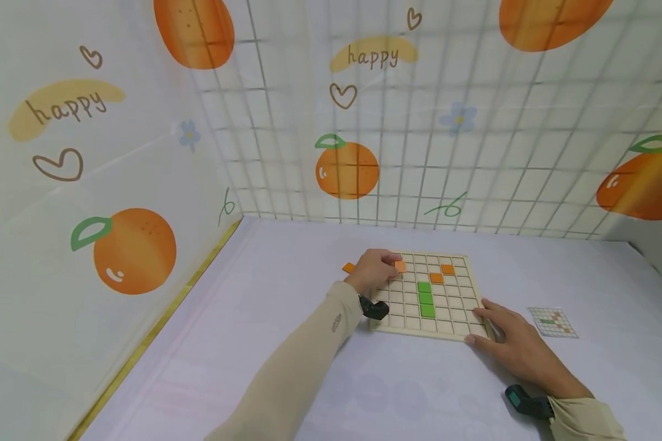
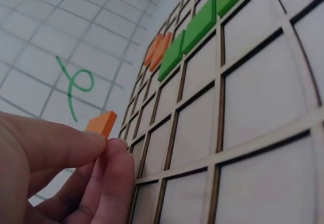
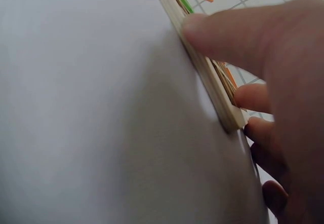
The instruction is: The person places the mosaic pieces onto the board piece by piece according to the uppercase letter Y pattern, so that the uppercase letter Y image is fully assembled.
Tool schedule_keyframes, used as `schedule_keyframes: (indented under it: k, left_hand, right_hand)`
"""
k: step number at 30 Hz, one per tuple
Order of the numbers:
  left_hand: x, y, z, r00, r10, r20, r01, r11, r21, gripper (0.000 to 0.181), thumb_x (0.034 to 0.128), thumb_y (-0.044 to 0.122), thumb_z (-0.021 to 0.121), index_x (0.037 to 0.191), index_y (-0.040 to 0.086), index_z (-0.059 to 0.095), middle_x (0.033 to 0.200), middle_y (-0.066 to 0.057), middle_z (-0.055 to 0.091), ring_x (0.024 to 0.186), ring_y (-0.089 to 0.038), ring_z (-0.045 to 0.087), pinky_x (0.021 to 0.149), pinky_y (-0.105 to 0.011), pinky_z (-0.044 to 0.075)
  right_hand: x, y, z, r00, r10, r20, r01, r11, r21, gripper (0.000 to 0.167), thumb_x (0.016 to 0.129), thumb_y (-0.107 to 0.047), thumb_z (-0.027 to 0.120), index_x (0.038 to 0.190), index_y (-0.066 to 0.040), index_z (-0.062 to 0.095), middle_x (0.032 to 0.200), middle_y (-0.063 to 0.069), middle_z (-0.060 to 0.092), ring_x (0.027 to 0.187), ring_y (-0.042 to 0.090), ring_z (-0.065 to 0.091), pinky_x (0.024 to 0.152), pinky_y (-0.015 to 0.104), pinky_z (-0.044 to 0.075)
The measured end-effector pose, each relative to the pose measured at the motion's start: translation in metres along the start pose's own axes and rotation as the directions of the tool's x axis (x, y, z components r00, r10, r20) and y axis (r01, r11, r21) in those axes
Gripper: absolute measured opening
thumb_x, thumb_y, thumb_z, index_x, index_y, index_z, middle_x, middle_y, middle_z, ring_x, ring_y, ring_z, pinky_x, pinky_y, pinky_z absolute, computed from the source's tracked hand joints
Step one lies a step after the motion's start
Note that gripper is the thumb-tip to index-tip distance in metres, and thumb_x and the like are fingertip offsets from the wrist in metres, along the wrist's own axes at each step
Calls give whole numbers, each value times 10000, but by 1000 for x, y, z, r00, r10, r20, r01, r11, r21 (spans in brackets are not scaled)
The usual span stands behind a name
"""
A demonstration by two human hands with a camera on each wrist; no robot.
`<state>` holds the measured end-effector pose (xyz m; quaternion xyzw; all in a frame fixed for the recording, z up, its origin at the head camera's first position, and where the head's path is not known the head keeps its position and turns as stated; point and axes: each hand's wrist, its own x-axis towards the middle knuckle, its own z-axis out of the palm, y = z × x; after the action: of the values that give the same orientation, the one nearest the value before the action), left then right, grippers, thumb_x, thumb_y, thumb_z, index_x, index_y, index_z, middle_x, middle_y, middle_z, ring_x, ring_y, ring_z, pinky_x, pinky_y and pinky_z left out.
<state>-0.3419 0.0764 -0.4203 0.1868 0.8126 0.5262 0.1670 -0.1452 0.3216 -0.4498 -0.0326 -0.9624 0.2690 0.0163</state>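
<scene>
A square orange tile (image 1: 399,266) (image 2: 105,122) is pinched between the thumb and fingers of my left hand (image 1: 372,269), over the far left part of a wooden grid board (image 1: 456,311). In the left wrist view, the tile stands tilted in the fingertips. Several green tiles (image 1: 426,300) form a column near the board's middle. Two orange tiles (image 1: 437,278) sit diagonally to their upper right. My right hand (image 1: 515,343) rests at the board's near right corner, thumb (image 3: 202,31) touching the front edge and fingers spread along the right side.
A small printed card (image 1: 553,322) with a grid pattern lies on the table to the right of the board. More orange (image 1: 349,267) shows on the table just left of my left hand, partly hidden. A curtain (image 1: 287,122) with printed oranges hangs behind.
</scene>
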Motion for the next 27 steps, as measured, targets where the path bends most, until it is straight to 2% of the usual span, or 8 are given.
schedule_keyframes:
  k: [5, 11, 18, 27]
  left_hand:
    - [1, 3, 2, 999, -35, -21, 35, 999, 5, 308, 909, 18, 692, 1192, 132, 733, 999, 22, 641, 836, -160, 584, 691, -286, 488]
    - [8, 4, 9, 999, 31, -31, -27, 992, 122, 271, 904, 30, 673, 1135, 144, 758, 944, 51, 657, 838, -142, 567, 721, -271, 477]
    - [10, 3, 15, 998, 53, -46, -43, 982, 182, 244, 904, 39, 686, 1107, 150, 764, 916, 66, 653, 837, -128, 561, 734, -275, 482]
    - [10, 2, 19, 994, 107, -18, -96, 945, 311, 244, 936, 100, 679, 1147, 187, 765, 977, 76, 673, 889, -80, 588, 796, -265, 496]
  right_hand:
    - [2, -1, 0, 1000, -2, 6, 2, 1000, 11, 875, 860, -603, 702, 1441, 15, 488, 1582, 257, 283, 1393, 542, 235, 1051, 718, 219]
    - [1, -1, -1, 1000, -14, -7, 14, 1000, -1, 863, 866, -599, 699, 1440, 12, 492, 1583, 252, 286, 1390, 539, 242, 1041, 717, 232]
    - [2, 0, -1, 1000, -15, -12, 15, 1000, -3, 861, 863, -592, 707, 1439, 10, 493, 1580, 249, 294, 1388, 538, 246, 1041, 712, 238]
    - [0, 0, -2, 1000, -10, -4, 10, 1000, 6, 869, 860, -579, 717, 1438, 27, 486, 1579, 261, 285, 1387, 549, 241, 1039, 717, 234]
